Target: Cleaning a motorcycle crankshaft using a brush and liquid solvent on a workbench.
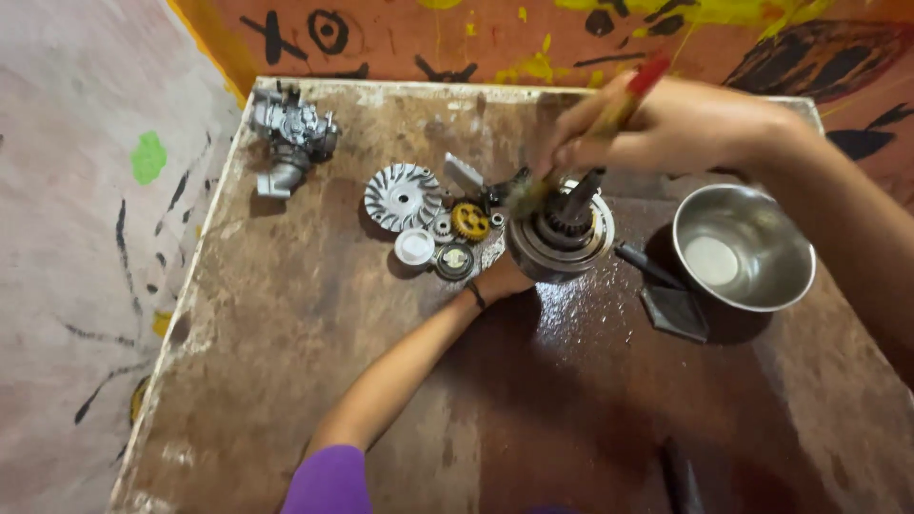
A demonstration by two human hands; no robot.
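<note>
Right hand clenched on paintbrush, bristles on clutch assembly; left hand grasps its base. Surface wet around it. Variator, gears, carburetor look dry, untouched.

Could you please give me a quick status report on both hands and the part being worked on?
Right hand grips red-handled brush, bristles on round metal clutch assembly. Left hand steadies it. Steel bowl alongside, clear of the work.

left hand: mostly hidden behind round metal part | brush: motion-blurred, bristles perhaps touching it | dark tool: cut off at the bottom edge
</note>
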